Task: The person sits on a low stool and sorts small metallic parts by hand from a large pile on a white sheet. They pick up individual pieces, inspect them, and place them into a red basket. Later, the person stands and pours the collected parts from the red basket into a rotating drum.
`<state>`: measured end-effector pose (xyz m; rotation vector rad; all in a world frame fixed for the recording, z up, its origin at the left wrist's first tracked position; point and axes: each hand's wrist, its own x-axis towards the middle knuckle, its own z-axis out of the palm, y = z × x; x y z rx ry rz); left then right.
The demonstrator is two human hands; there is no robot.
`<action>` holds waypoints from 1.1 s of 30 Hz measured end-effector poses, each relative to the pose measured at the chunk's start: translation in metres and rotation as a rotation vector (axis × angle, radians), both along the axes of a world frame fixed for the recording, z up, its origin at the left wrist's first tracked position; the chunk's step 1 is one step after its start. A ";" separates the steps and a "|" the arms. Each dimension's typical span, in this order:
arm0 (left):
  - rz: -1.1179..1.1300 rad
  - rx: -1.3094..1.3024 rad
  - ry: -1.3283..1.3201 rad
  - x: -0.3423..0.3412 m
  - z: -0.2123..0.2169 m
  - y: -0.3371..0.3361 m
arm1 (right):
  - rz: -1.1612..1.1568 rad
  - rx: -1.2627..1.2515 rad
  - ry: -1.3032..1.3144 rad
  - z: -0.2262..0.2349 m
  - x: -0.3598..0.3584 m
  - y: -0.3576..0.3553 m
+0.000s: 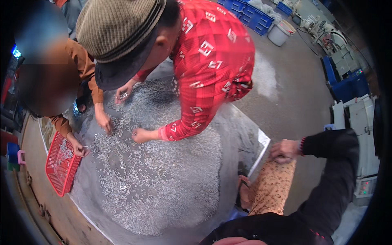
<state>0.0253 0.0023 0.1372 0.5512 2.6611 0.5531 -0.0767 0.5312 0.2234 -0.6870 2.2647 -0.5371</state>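
Note:
My right hand (283, 151), at the end of a bent black sleeve, rests on the knee of patterned tan trousers (272, 185). Its fingers look curled and slightly blurred, and whether they hold anything is hidden. My left hand does not show; a pinkish shape (241, 241) at the lower edge is too cut off to make out. Left of my knee, a wide layer of small pale, partly hook-shaped pieces (183, 196) covers a grey sheet (230, 136). My right hand is apart from the pieces.
A person in a red patterned shirt (212, 61) leans over the pieces, with a hand (142, 135) among them. Another person's hand (104, 121) reaches in beside a red mesh basket (75, 169). Blue crates (256, 20), a white bucket (281, 34) and machinery (359, 118) stand beyond.

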 end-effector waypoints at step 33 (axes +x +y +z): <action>0.053 0.162 -0.255 0.003 0.396 0.115 | -1.509 -0.448 -0.145 0.255 0.212 -0.003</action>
